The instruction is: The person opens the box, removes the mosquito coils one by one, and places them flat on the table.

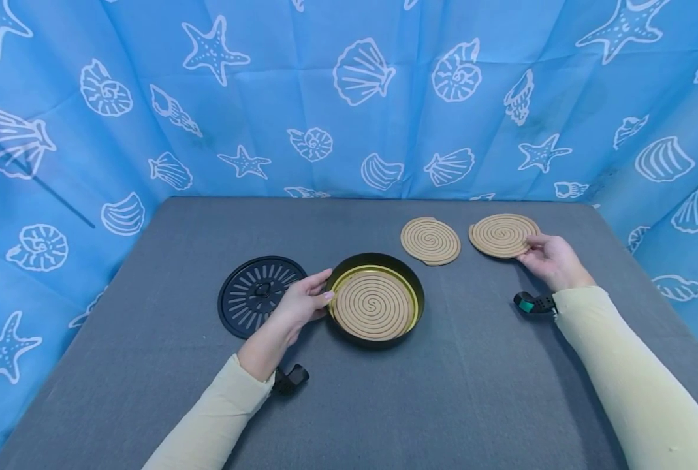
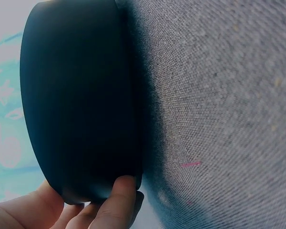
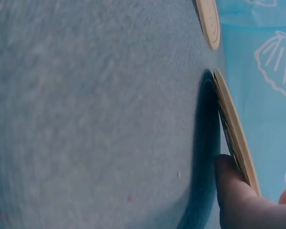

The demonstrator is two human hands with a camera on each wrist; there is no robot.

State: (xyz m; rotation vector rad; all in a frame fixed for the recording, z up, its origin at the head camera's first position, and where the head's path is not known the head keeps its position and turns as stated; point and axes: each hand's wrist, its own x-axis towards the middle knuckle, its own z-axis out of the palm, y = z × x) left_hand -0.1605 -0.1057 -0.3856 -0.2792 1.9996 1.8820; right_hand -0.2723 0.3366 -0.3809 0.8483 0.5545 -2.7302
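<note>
A round black mosquito coil holder point(image 1: 417, 287) with a gold inside stands on the table, one tan mosquito coil point(image 1: 373, 305) lying in it. My left hand point(image 1: 299, 301) grips the holder's left side, thumb at the rim. In the left wrist view the holder's dark outer wall point(image 2: 81, 95) fills much of the picture, fingertips near its base. At the back right, my right hand point(image 1: 554, 261) pinches the near right edge of another mosquito coil point(image 1: 501, 235). The right wrist view shows that coil point(image 3: 236, 129) edge-on and tilted, its shadow on the cloth beside it.
A third mosquito coil point(image 1: 431, 241) lies flat between the holder and the right hand. The black slotted lid point(image 1: 243, 294) with a small central knob lies left of the holder, partly behind my left hand. A blue shell-print curtain point(image 1: 337, 130) hangs behind the grey table point(image 1: 443, 405).
</note>
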